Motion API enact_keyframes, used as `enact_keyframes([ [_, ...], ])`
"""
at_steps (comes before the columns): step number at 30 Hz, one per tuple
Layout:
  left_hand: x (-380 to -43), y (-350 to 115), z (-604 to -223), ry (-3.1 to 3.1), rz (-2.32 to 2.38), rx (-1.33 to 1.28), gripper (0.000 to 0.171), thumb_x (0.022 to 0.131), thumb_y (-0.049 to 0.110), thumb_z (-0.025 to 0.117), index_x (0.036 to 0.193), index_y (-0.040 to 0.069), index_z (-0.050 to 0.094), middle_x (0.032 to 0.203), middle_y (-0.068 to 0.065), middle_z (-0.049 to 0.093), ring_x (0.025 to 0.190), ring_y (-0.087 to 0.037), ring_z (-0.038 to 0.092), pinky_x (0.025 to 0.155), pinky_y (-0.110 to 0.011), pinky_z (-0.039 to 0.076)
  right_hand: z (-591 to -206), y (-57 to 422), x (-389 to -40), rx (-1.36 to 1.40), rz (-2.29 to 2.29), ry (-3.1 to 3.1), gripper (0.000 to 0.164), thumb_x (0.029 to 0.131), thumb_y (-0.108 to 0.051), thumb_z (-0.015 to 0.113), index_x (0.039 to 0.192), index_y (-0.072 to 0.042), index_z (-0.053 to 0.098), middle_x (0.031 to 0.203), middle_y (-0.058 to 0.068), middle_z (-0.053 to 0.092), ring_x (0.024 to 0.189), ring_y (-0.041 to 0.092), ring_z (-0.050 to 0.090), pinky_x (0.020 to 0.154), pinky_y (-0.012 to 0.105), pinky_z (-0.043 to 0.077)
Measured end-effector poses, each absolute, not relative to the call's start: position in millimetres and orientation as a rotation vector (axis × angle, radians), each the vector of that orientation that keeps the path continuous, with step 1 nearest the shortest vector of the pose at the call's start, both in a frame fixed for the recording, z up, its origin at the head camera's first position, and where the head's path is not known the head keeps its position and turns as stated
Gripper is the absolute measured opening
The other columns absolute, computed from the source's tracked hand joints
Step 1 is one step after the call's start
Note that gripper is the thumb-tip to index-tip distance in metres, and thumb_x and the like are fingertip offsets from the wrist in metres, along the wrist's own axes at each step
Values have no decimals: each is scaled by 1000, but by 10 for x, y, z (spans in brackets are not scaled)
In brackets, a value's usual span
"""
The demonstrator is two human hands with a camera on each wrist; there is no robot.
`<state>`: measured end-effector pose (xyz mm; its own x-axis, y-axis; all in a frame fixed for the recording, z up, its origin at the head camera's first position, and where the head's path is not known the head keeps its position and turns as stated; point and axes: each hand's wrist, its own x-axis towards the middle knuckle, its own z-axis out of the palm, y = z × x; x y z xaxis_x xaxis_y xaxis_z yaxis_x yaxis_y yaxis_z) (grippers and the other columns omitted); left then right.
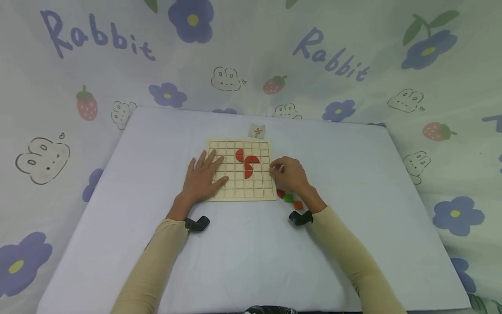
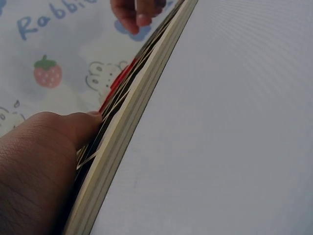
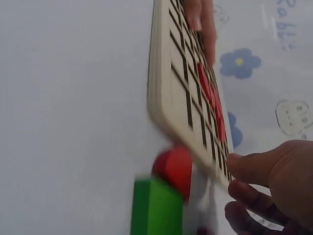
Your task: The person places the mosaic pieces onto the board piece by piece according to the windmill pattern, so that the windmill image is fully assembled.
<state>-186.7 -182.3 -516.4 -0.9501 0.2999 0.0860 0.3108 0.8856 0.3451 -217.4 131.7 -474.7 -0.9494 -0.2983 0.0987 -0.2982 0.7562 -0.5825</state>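
Note:
A pale wooden grid board lies on the white table, with several red rounded pieces in its middle cells. My left hand rests spread on the board's left part; in the left wrist view its thumb lies along the board's edge. At the board's right edge is my right hand, fingers loosely bent. The right wrist view shows its thumb and forefinger apart at the edge, with no piece visible between them. Below that hand lie a red piece, a green block and an orange block.
A small picture card lies just beyond the board's far edge. Behind the white table hangs a curtain printed with rabbits, flowers and strawberries. Dark wrist devices sit at both cuffs.

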Motion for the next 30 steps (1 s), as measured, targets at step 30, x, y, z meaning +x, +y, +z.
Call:
enact_keyframes([
  [30,-1871,-1805,-5170,-3028,-563,-474,79,95,66,38,157,19,26,164,-7,10,149,-31,-4,115,-56,-5,-4743,1762,-2143,-430,-1410,2683,31,81,-16,83,107,-3,72,92,4,70,74,18,67,69,32,57],
])
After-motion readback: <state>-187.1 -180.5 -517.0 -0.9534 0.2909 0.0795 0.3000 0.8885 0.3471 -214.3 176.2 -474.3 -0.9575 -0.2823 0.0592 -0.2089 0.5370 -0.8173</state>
